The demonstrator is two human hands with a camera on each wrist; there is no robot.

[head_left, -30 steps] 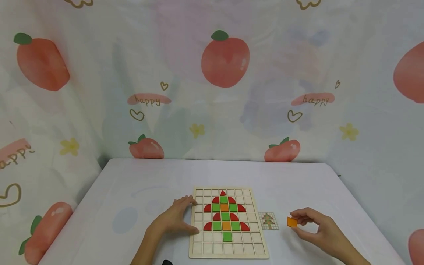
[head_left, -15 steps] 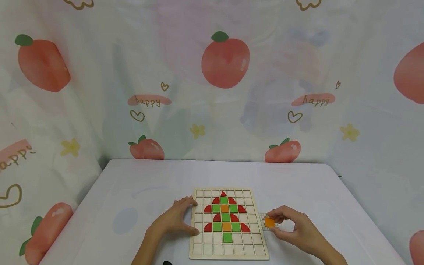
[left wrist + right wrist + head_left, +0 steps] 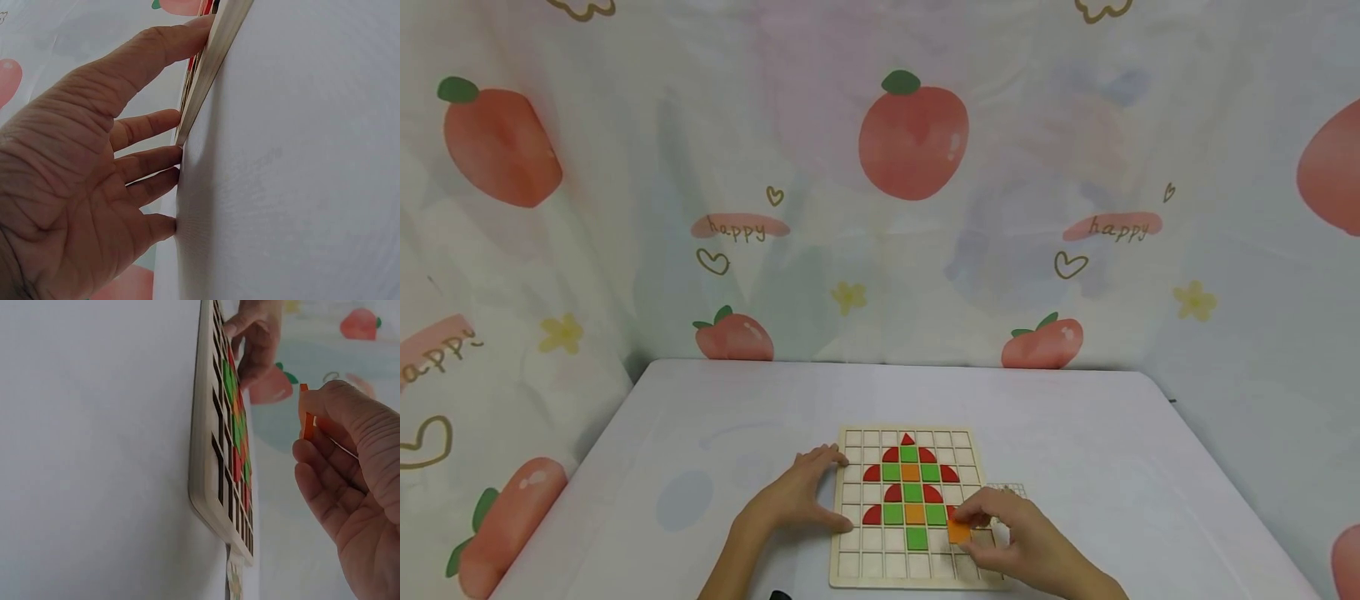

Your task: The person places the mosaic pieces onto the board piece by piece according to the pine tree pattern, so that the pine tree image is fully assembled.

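Note:
A pale wooden grid board (image 3: 857,568) lies on the table. Red, green and orange tiles form a tree on it, with a green tile (image 3: 917,539) as its trunk. My left hand (image 3: 795,498) rests along the board's left edge, thumb and fingers extended; in the left wrist view its thumb touches the frame. Between the thumb and fingers of my right hand (image 3: 1022,533) is pinched an orange square tile (image 3: 958,532). It hangs over the board's lower right squares, and the right wrist view shows this tile (image 3: 307,422) held apart from the grid.
A small pattern card (image 3: 1017,488) lies beside the board's right edge, mostly covered by my right hand. A dark rounded object (image 3: 781,595) peeks in at the bottom edge. Behind the white table (image 3: 737,400) hangs a printed fabric backdrop (image 3: 820,275).
My right hand has carried the orange tile leftward, from right of the card, past it, to over the board. The left hand has stayed at the board's edge.

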